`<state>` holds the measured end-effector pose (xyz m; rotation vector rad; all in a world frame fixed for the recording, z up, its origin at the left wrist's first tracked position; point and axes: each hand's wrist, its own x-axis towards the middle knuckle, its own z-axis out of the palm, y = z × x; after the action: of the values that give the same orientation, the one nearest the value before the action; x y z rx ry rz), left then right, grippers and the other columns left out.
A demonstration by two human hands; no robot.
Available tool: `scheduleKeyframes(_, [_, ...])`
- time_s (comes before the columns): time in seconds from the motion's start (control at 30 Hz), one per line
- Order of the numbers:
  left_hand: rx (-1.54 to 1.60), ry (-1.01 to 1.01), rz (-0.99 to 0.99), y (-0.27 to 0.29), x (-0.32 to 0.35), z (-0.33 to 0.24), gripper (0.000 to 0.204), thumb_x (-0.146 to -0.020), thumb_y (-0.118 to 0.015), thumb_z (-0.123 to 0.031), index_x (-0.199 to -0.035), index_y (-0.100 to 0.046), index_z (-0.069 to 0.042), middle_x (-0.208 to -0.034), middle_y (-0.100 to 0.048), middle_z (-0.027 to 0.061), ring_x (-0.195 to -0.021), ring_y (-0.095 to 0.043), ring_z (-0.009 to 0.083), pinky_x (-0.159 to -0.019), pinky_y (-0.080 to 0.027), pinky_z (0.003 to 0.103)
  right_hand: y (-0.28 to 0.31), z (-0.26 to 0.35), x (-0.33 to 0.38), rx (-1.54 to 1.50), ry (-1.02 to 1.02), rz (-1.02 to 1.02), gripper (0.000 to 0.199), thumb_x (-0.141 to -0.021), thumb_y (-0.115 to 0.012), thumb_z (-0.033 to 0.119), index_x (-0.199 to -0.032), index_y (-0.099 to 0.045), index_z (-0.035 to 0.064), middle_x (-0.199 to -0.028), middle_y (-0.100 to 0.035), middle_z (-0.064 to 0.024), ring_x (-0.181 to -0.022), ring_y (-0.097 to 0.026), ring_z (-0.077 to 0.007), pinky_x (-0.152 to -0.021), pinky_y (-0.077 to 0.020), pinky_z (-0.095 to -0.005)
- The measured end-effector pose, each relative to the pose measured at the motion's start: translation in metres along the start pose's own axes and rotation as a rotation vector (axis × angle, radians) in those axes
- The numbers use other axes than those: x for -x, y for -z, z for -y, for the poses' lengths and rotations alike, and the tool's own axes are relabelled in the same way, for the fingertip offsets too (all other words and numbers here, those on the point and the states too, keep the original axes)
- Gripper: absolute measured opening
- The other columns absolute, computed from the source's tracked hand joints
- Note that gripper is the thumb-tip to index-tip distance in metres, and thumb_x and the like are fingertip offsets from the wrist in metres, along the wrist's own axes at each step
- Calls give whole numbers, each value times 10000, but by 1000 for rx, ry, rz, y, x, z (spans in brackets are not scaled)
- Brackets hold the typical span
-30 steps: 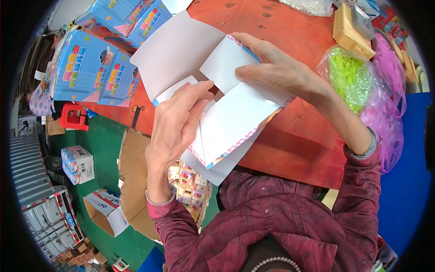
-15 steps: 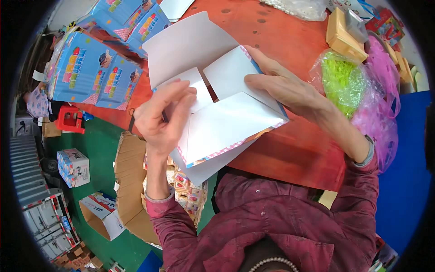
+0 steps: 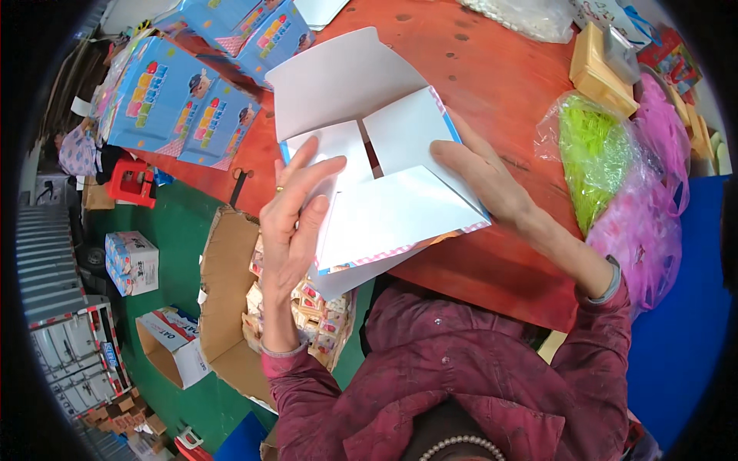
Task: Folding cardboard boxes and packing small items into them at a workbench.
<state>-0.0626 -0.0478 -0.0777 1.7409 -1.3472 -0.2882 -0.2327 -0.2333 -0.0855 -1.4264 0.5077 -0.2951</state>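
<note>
A thin cardboard box (image 3: 392, 215), white inside with a pink checked edge and blue outside, is tilted over the table in front of me. Its long flaps stand out and two smaller flaps nearly meet, with a narrow gap showing red between them. My right hand (image 3: 488, 173) grips the right wall, thumb on the inner side and fingers mostly hidden behind. At the left side, my left hand (image 3: 292, 211) lies with spread fingers on the small left flap, its thumb apart near the front flap.
Blue printed boxes (image 3: 181, 104) stand on the red table (image 3: 461, 273) at far left. Bright green shreds (image 3: 588, 154) in a clear bag and a pink plastic bag (image 3: 642, 238) lie right. A large carton (image 3: 227, 307) of small wrapped packs sits below left, beside a red stool (image 3: 132, 183).
My left hand has opened from curled fingers to spread ones across the left flap. The box shows slightly farther right and its small flaps lie flatter. My right hand keeps its grip.
</note>
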Motion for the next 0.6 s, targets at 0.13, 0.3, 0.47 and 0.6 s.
scheduleKeyframes(0.13, [213,5,-13,-2,-4,8,319,-844,-585,-109,-1138,-623,9,-1299,-534,187,-1257,-464,288,-1044,-329,399,-4,-14,3,-51,123,-75,515,-927,-434,181,-1397,-322,5,-1237,-501,-108,-1059,-512,-150,-930,-404,-281])
scheduleKeyframes(0.3, [355,-203,136,25,-45,6,462,-760,-608,-22,-1218,-565,20,-1357,-483,169,-1291,-420,290,-1068,-305,404,-37,0,39,-176,164,-241,595,-924,-383,118,-1447,-145,-36,-1388,-339,-159,-1268,-339,-226,-1080,-235,-314])
scheduleKeyframes(0.47, [304,-283,289,30,-77,-4,582,-714,-552,55,-1290,-512,-17,-1427,-390,141,-1345,-349,273,-1089,-274,363,-56,-1,65,-98,159,-315,674,-972,-386,165,-1467,27,-31,-1497,-163,-154,-1364,-196,-230,-1114,-158,-315])
scheduleKeyframes(0.6, [140,-312,320,15,-79,27,537,-720,-559,53,-1253,-522,-1,-1395,-419,148,-1305,-398,298,-1038,-350,367,-58,-10,60,-256,63,-285,675,-990,-415,247,-1472,-19,-10,-1493,-185,-141,-1366,-217,-227,-1113,-186,-332])
